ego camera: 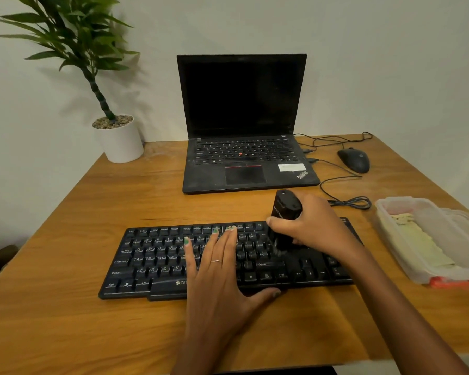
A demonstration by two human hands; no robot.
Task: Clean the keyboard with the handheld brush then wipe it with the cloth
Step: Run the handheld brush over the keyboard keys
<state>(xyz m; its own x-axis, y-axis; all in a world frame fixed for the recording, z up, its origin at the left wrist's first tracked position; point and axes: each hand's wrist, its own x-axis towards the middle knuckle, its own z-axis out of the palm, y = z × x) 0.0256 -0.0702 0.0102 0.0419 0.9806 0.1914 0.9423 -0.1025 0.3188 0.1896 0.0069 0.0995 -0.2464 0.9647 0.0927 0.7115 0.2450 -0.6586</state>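
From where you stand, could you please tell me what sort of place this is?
Probably a home or small office desk: an open laptop against a plain wall, a wired mouse and an external keyboard on a wooden table, plus a potted plant.

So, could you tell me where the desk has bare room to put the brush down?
Bare wood lies left of the laptop, between the plant pot and the keyboard, and along the near edge. The right side is crowded: mouse, cable, plastic container.
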